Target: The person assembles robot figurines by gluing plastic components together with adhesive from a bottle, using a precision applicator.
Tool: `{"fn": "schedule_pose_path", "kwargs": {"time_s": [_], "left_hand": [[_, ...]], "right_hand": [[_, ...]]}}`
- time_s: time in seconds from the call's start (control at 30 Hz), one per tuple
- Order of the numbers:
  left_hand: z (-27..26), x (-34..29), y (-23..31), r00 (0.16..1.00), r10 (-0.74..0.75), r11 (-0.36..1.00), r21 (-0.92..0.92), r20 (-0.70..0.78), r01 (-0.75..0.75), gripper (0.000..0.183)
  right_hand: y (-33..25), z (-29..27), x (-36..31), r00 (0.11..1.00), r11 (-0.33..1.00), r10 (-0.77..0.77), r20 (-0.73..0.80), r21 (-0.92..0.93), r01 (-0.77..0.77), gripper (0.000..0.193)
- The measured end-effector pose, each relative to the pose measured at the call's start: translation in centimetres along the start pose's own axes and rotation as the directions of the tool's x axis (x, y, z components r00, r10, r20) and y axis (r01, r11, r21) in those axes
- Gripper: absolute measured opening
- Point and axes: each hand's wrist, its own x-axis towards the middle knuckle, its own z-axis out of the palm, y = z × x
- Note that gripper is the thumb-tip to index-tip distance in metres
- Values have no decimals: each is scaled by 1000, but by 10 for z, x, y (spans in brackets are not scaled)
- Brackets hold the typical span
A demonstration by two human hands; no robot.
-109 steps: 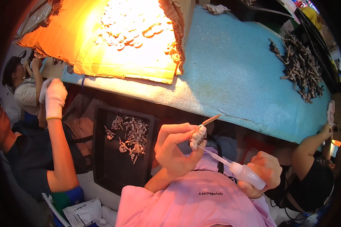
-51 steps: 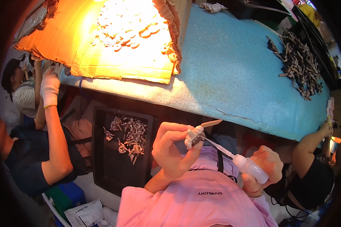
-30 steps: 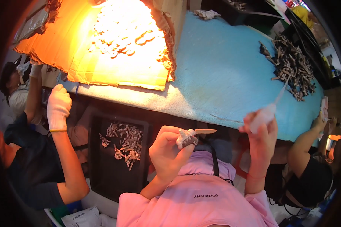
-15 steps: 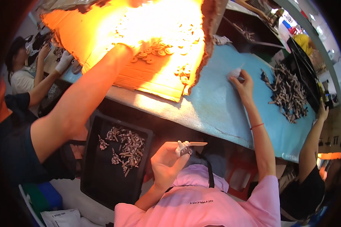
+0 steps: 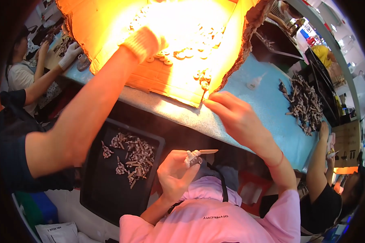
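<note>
Near my chest, my left hand [image 5: 175,174] is closed round a small grey figure piece [image 5: 193,158], from which a flat tan blade-like part sticks out to the right. My right hand [image 5: 237,119] reaches to the near right corner of a cardboard box [image 5: 158,87], its fingertips pinched together there. What they hold, if anything, is too small to make out. Small round parts [image 5: 202,77] lie in the box just beyond the fingers. A white pointed-tip bottle [image 5: 254,82] is on the blue table, apart from my right hand.
Bright orange light fills the box, where a co-worker's gloved hand [image 5: 144,42] reaches in from the left. A black tray [image 5: 105,178] of grey pieces sits below the table edge. More pieces [image 5: 306,103] are heaped on the blue table [image 5: 267,109]. Another person's arm [image 5: 318,154] is at right.
My right hand has let go of the white bottle and moved left and nearer, to the box corner. The co-worker's gloved hand has shifted in the box. My left hand has barely moved.
</note>
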Motion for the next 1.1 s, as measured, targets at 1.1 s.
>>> {"fn": "schedule_pose_path", "kwargs": {"time_s": [1.1], "left_hand": [[21,20,-4,925,379,856,378,6,-353,30]], "right_hand": [[-36,-24,-49,781,105,568,260,918,-382,15]]}}
